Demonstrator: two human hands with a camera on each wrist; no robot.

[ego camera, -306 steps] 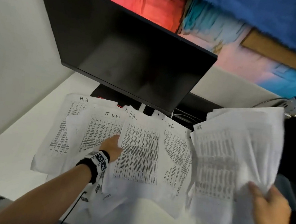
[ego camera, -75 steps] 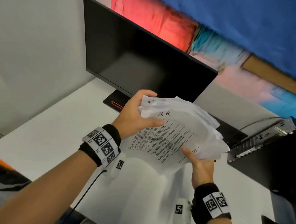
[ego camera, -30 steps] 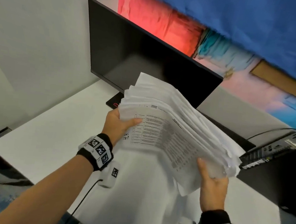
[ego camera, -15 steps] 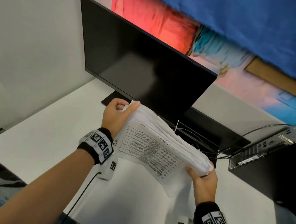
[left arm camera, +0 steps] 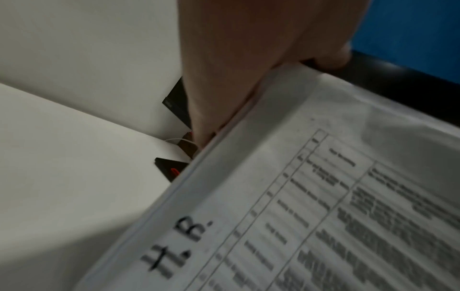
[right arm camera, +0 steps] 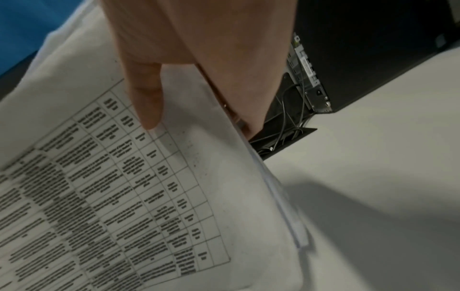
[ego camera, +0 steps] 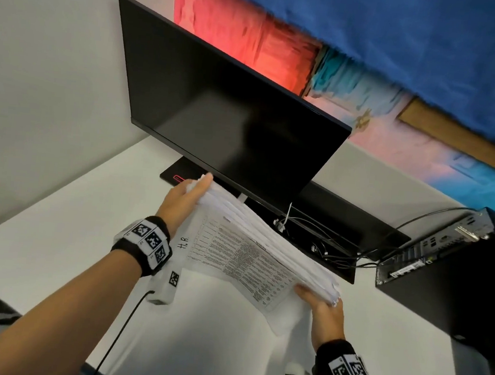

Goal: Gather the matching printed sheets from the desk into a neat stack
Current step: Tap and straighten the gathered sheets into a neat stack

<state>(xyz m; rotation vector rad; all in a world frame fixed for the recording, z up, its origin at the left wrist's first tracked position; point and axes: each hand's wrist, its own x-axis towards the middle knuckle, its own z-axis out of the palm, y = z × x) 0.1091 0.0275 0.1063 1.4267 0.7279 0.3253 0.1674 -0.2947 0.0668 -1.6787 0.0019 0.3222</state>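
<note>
While both hands hold it above the white desk [ego camera: 56, 214], a thick stack of printed sheets [ego camera: 252, 248] hangs tilted in front of a dark monitor [ego camera: 225, 118], its far long edge raised and the printed tables on the near face turned toward the person. At one short end the left hand [ego camera: 183, 200] lies flat, fingers straight along the sheet edges; the left wrist view shows that palm pressed against the paper edge beside a handwritten "H.R." [left arm camera: 174, 250] in the top margin. At the opposite end the right hand [ego camera: 323, 311] grips, its thumb [right arm camera: 147, 98] lying on the printed face and its fingers wrapped behind the pile. Both wrists carry black bands with square black-and-white markers. Behind the sheets sit the monitor's flat black base [ego camera: 181, 175] with a red mark, a tangle of cables [ego camera: 333, 256], and a small black computer box [ego camera: 434, 244] on a black unit to the right
</note>
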